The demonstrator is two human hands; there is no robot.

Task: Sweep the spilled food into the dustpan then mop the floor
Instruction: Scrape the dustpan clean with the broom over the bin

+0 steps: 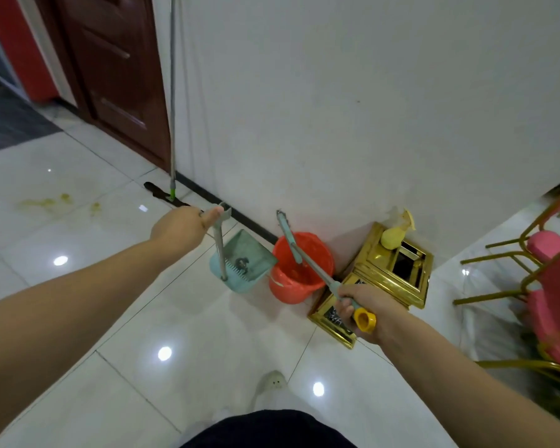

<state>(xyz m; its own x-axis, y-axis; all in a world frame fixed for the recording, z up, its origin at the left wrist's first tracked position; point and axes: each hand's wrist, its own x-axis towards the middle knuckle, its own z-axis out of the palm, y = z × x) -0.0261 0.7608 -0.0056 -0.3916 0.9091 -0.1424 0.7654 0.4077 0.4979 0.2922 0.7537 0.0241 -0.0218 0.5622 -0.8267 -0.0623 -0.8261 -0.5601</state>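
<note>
- Nearest, at the lower middle of the frame, a pale shoe [274, 384] stands on the white tiled floor [110, 318].
- Right of centre, the right hand [366, 310] curls round the yellow-capped end of the broom handle [307, 263], which slants up towards the orange bucket [291, 286].
- Centre, the left hand [178, 227] grips the top of the teal dustpan [243, 263], its fingers closed round the upright handle.
- Further, the mop [172, 124] leans on the wall.
- Upper left, the yellowish spilled food [49, 202] stains the tiles.
</note>
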